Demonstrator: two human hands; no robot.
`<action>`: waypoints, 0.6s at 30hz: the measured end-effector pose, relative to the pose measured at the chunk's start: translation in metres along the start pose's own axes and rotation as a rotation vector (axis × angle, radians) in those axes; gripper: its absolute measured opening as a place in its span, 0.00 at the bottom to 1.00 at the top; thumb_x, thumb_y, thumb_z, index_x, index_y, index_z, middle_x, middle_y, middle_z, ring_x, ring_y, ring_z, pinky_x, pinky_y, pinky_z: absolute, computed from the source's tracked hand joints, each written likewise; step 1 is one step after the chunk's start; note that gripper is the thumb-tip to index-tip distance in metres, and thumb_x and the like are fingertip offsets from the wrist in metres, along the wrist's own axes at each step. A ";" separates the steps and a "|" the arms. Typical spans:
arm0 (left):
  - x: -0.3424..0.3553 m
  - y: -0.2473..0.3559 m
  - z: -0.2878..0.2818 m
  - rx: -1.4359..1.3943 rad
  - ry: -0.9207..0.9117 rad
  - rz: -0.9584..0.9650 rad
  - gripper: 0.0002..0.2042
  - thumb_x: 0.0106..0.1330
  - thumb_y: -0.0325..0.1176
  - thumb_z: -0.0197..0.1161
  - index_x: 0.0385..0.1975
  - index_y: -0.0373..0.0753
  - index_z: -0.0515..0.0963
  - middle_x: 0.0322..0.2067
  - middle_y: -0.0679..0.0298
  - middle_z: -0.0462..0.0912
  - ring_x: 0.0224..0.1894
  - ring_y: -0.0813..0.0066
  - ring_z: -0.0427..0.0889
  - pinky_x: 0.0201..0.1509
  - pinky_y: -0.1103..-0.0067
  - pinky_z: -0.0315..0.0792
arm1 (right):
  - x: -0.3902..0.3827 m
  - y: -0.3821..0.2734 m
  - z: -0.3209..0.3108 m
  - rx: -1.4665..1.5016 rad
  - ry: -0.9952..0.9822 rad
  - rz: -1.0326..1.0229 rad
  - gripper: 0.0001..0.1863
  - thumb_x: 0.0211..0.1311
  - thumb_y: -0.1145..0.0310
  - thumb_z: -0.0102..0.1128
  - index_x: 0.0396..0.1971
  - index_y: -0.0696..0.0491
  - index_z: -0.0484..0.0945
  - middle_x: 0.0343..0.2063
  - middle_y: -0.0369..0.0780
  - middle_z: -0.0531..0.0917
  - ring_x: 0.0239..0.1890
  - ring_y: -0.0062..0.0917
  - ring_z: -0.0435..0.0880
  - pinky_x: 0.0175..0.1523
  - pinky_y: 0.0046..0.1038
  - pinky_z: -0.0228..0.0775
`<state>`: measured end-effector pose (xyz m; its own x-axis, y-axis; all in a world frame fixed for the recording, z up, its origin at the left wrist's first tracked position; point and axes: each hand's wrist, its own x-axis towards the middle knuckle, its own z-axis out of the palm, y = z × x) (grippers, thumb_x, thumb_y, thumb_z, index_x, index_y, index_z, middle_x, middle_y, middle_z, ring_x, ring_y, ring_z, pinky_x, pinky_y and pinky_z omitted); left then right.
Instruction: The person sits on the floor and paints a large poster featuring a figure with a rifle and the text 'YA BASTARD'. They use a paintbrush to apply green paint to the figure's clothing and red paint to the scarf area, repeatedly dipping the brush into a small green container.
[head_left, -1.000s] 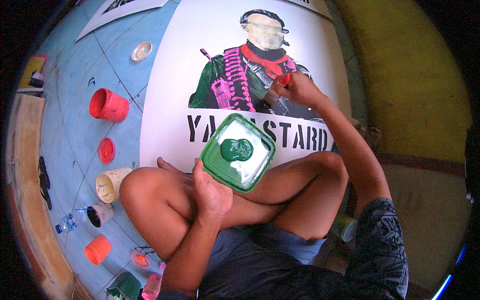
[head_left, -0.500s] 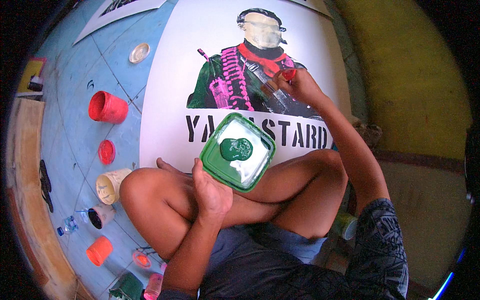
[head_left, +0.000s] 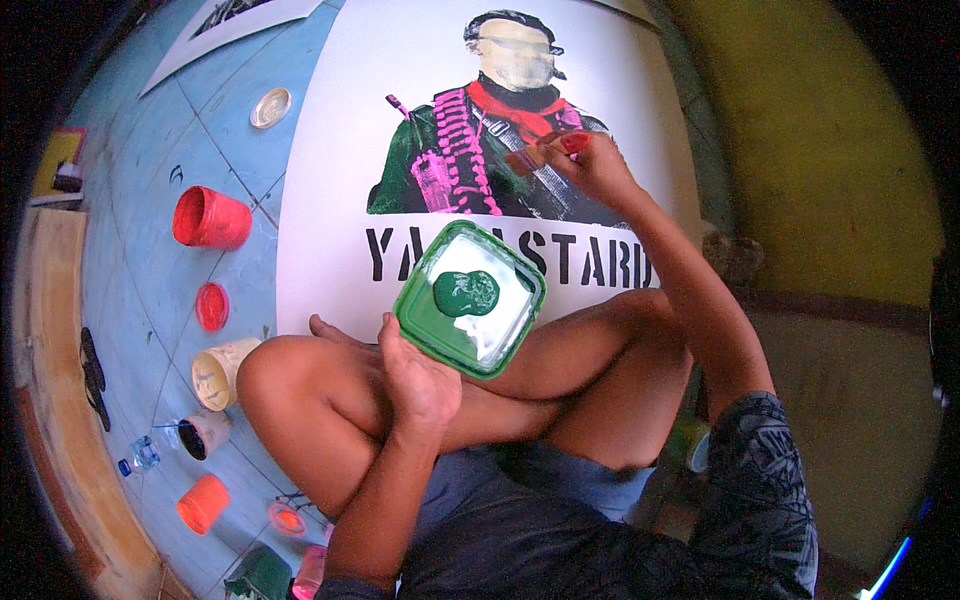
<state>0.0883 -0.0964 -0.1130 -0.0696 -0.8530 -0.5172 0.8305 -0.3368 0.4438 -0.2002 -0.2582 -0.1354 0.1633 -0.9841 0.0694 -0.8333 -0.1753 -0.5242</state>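
A square green plastic lid (head_left: 428, 332) rests tilted in my left hand (head_left: 425, 385), its thumb against the near left rim. On the lid's pale inner face lies a wet blob of dark green paint (head_left: 468, 292). My right hand (head_left: 603, 178) is closed round a flat paintbrush (head_left: 523, 160) with a red handle. Its bristle end points left over the jacket of a painted figure (head_left: 405, 170), just below the red scarf; whether the tip touches is unclear. The figure is on a large white paper sheet (head_left: 325, 220) with black stencilled lettering, partly covered by the lid.
Along the left on blue floor tiles stand a red paint pot (head_left: 212, 218), a red lid (head_left: 212, 307), a cream tub (head_left: 222, 373), an orange pot (head_left: 203, 504) and a small water bottle (head_left: 142, 455). A yellow wall (head_left: 820, 150) rises on the right. My crossed legs border the sheet.
The paintbrush has swung to point more to the left, so its bristle end shows more plainly over the jacket. My left hand still holds the lid, and the view has shifted slightly.
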 end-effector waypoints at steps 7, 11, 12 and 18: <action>-0.003 0.004 0.003 0.013 0.043 0.013 0.25 0.72 0.48 0.38 0.56 0.34 0.67 0.55 0.57 0.72 0.57 0.66 0.70 0.64 0.68 0.61 | -0.029 -0.006 0.007 -0.003 -0.198 0.048 0.08 0.60 0.68 0.59 0.31 0.56 0.81 0.22 0.43 0.82 0.21 0.24 0.79 0.30 0.29 0.71; -0.002 0.003 0.001 0.003 0.023 0.006 0.23 0.70 0.47 0.43 0.54 0.35 0.68 0.55 0.58 0.72 0.58 0.64 0.68 0.65 0.66 0.58 | -0.034 -0.003 -0.007 0.003 -0.077 -0.023 0.07 0.59 0.68 0.59 0.32 0.56 0.81 0.21 0.43 0.81 0.21 0.24 0.78 0.30 0.29 0.71; -0.002 0.002 0.002 0.012 0.031 0.010 0.23 0.70 0.47 0.43 0.54 0.35 0.68 0.55 0.58 0.72 0.58 0.64 0.68 0.65 0.66 0.58 | -0.030 -0.003 -0.009 -0.005 -0.066 -0.008 0.07 0.59 0.69 0.59 0.32 0.56 0.81 0.21 0.43 0.81 0.21 0.24 0.78 0.30 0.29 0.71; -0.001 0.003 0.000 0.021 0.048 0.010 0.22 0.69 0.46 0.44 0.54 0.36 0.68 0.55 0.58 0.72 0.58 0.65 0.68 0.65 0.67 0.58 | -0.031 -0.007 0.003 0.077 -0.111 -0.017 0.08 0.58 0.68 0.58 0.33 0.56 0.81 0.22 0.43 0.82 0.23 0.25 0.80 0.32 0.28 0.73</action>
<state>0.0911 -0.0968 -0.1116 -0.0345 -0.8364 -0.5471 0.8192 -0.3372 0.4640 -0.1978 -0.2268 -0.1363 0.2376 -0.9713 -0.0133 -0.7876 -0.1846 -0.5879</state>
